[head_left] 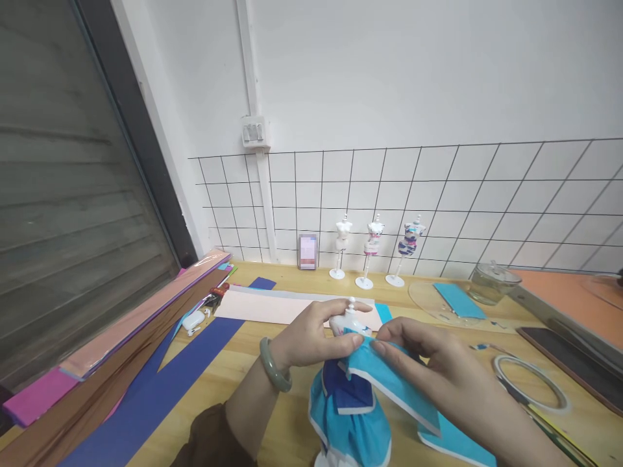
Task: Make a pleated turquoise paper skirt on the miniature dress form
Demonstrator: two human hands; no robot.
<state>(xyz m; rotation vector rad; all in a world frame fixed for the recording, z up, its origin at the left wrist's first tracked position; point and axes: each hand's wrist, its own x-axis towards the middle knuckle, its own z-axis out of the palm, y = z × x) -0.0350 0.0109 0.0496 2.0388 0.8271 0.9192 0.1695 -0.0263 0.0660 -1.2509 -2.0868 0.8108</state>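
A small white mannequin (348, 320) stands at the table's near edge, dressed in a light blue paper skirt (350, 425) with a dark blue panel. My left hand (311, 337), with a green bangle on the wrist, grips the mannequin's torso. My right hand (428, 360) pinches a light blue paper strip with a white edge (389, 383) against the mannequin's chest.
Three dressed mini mannequins (372, 250) stand by the wire grid at the back, next to a small pink card (307, 251). Long dark blue paper (160, 389), pink paper sheets (272, 305), stacked coloured paper rolls (136, 318), a tape roll (533, 383), a glass lid (494, 279) and a clear plate (438, 301) lie around.
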